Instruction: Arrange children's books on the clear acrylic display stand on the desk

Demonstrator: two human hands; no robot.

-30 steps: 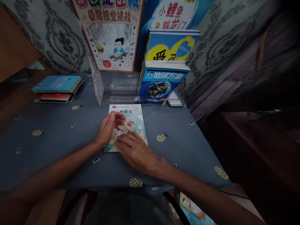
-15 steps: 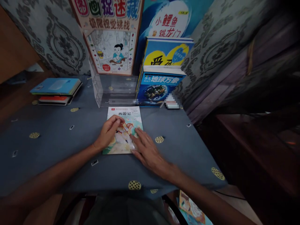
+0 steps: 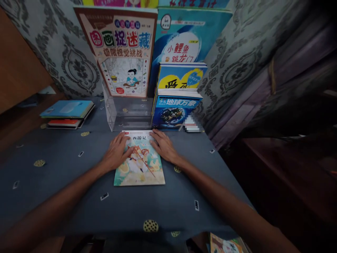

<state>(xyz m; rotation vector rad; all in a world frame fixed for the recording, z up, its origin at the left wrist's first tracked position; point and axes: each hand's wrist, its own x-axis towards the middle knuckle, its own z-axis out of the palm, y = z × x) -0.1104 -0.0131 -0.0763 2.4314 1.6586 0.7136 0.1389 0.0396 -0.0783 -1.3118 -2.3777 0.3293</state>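
Change over the last half second: the left hand, loosely curled then, now lies flattened with fingers spread on the left side of the white-and-green book; the right hand has shifted from the lower right up to the upper right edge, fingers extended over the cover. Neither grips; pressure, cannot tell. Book lies closed, face up on the table cloth, just in front of the clear stand. Reading: both sides being covered suggests squaring or smoothing the book, not lifting. Counts: hands, 2; book under them, 1; stand, 1; upright books in its left column, at least 2, in its right, at least 4; flat stack at left, at least 2 books; pixelated object, 1.
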